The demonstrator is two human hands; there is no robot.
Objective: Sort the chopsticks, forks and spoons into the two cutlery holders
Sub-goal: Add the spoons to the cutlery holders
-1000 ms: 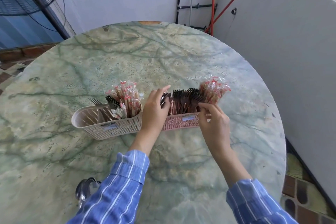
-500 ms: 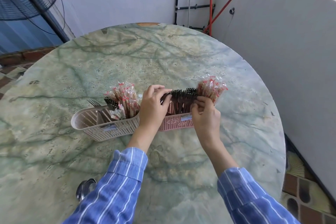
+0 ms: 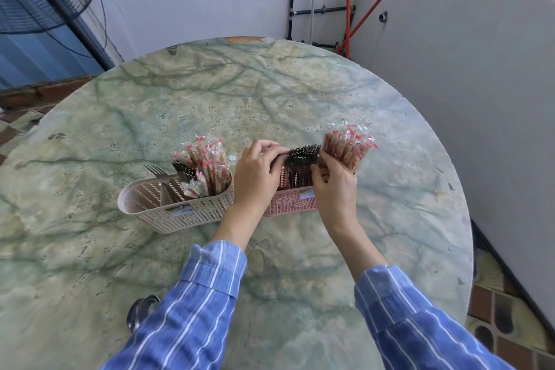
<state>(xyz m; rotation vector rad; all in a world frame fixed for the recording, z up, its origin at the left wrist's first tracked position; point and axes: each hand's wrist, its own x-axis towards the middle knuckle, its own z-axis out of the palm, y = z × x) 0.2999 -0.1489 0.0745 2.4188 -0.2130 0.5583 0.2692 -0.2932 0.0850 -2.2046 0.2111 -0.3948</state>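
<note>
Round green marble table (image 3: 270,93) in a white-walled corner, beige holder (image 3: 180,215) on the left, pink holder (image 3: 288,201) just beside it on the right. Both hands are on the dark forks (image 3: 301,156) standing in the pink one: left hand (image 3: 258,173) curled round the bunch's left side, right hand (image 3: 335,188) pinching its right, squeezing them upright, I'd judge, to hold them off the wrapped chopsticks (image 3: 348,146) at the right end. Spoons (image 3: 139,309) wait at the near edge.
</note>
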